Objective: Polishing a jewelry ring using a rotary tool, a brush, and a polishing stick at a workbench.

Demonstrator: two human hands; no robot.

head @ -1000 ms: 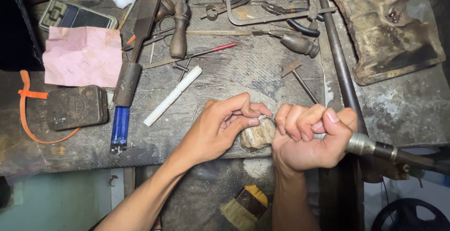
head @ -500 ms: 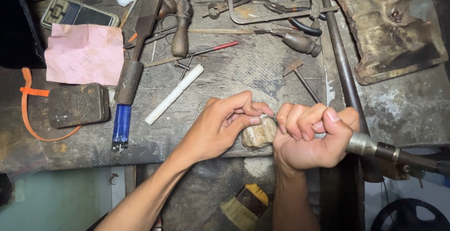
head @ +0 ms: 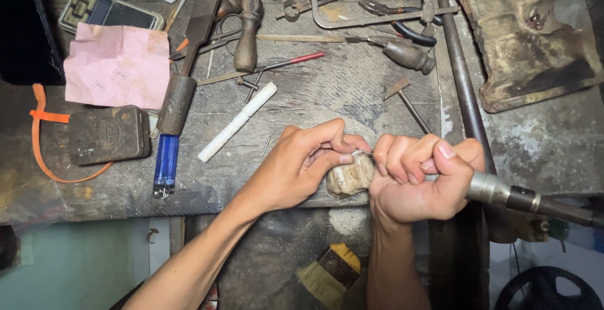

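Workpiece: tiny silvery metal piece [head: 362, 153], mostly hidden between fingertips, above worn wooden bench peg [head: 350, 176].
Left hand [head: 302, 162]: pinches it closed.
Right hand [head: 420, 181]: fist around metal rotary handpiece [head: 503, 191]; tip hidden.
Nearby: white chalky stick [head: 237, 122], blue lighter [head: 166, 165].

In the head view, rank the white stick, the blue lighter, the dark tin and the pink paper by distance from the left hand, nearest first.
From the left hand:
1. White stick, just up-left of it.
2. Blue lighter, further left, near the bench edge.
3. Dark tin, left of the lighter.
4. Pink paper, up-left, above the tin.
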